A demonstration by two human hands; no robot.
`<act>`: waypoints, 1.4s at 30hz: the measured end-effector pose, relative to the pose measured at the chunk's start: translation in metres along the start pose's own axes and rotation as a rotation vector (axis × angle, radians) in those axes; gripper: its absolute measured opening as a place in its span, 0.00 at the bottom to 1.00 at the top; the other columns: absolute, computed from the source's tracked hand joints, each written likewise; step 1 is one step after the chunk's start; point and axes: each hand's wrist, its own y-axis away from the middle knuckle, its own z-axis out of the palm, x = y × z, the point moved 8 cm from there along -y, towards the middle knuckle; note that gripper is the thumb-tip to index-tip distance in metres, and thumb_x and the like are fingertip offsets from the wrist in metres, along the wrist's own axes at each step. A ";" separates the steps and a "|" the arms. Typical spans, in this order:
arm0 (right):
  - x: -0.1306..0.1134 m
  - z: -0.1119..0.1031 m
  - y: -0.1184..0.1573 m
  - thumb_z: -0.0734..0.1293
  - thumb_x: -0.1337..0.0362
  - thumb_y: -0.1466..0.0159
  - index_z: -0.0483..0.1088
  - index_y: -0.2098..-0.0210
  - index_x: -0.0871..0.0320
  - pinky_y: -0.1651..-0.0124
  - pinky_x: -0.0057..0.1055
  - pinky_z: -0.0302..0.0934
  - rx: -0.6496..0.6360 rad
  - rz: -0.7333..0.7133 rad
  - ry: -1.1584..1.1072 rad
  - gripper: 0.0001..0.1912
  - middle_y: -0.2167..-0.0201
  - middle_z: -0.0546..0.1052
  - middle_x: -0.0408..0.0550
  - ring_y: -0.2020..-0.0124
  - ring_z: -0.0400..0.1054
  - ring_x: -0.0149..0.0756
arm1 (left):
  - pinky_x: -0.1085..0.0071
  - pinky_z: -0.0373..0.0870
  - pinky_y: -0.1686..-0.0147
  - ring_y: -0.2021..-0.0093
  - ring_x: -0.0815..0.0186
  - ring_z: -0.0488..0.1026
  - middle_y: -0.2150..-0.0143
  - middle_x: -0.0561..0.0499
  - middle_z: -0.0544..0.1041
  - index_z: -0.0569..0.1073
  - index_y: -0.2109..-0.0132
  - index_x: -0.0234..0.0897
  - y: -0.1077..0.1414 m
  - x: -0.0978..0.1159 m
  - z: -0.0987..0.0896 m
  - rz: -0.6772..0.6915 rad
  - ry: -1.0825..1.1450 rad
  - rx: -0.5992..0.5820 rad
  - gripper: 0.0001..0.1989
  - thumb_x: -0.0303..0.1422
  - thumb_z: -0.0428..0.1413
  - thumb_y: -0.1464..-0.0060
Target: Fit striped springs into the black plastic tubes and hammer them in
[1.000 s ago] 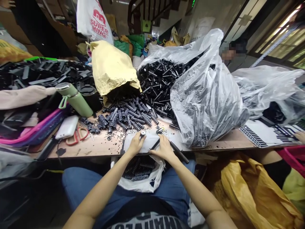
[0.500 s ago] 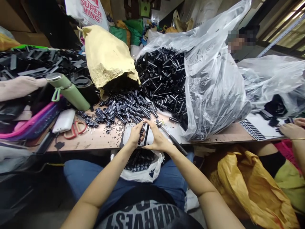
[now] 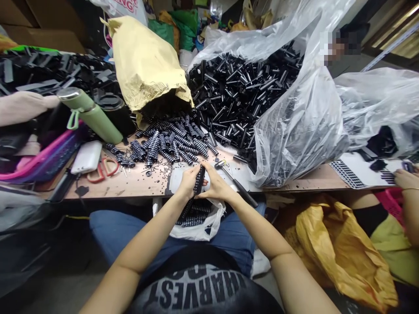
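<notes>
My left hand (image 3: 189, 182) is closed round a dark cylindrical piece with white marks (image 3: 198, 179), held upright over the table's front edge. My right hand (image 3: 214, 182) faces it, thumb and fingers at the two ends of the piece. Beneath them is a light grey pad (image 3: 176, 175). A hammer with a black handle (image 3: 240, 187) lies just right of my right hand. Behind my hands is a pile of black-and-white ridged pieces (image 3: 170, 141) at the mouth of a yellow bag (image 3: 147, 65). On my lap, a white bag (image 3: 214, 226) holds similar pieces.
A large clear plastic bag (image 3: 294, 131) of black tubes (image 3: 229, 96) stands behind right. Red-handled scissors (image 3: 109, 168), a white device (image 3: 87, 158) and a green bottle (image 3: 94, 117) lie on the left. Another person's hand (image 3: 406, 179) is at the far right, above a yellow sack (image 3: 334, 248).
The marked piece has turned and now stands between both hands, where a plain dark strip showed before. The clear bag's opening shows wider. The view has shifted slightly.
</notes>
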 end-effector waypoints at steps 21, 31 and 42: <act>0.077 -0.057 0.082 0.62 0.59 0.34 0.68 0.55 0.65 0.52 0.45 0.60 0.143 0.801 0.748 0.16 0.56 0.73 0.66 0.51 0.66 0.54 | 0.61 0.64 0.57 0.57 0.59 0.71 0.57 0.41 0.76 0.69 0.44 0.33 0.006 -0.023 0.007 1.180 -1.591 -0.258 0.17 0.31 0.48 0.37; 0.039 -0.033 0.104 0.50 0.58 0.28 0.65 0.61 0.57 0.69 0.28 0.52 -0.032 0.770 0.496 0.17 0.75 0.74 0.47 0.73 0.70 0.38 | 0.51 0.56 0.46 0.46 0.55 0.69 0.47 0.41 0.75 0.67 0.39 0.39 0.008 -0.024 0.006 1.017 -1.722 -0.228 0.21 0.27 0.41 0.36; -0.009 0.010 0.060 0.50 0.55 0.28 0.66 0.57 0.57 0.69 0.29 0.53 -0.207 0.551 0.464 0.18 0.68 0.78 0.51 0.70 0.72 0.40 | 0.55 0.50 0.36 0.35 0.52 0.58 0.36 0.30 0.63 0.56 0.35 0.19 0.013 -0.059 0.038 0.923 -1.784 -0.246 0.27 0.29 0.42 0.39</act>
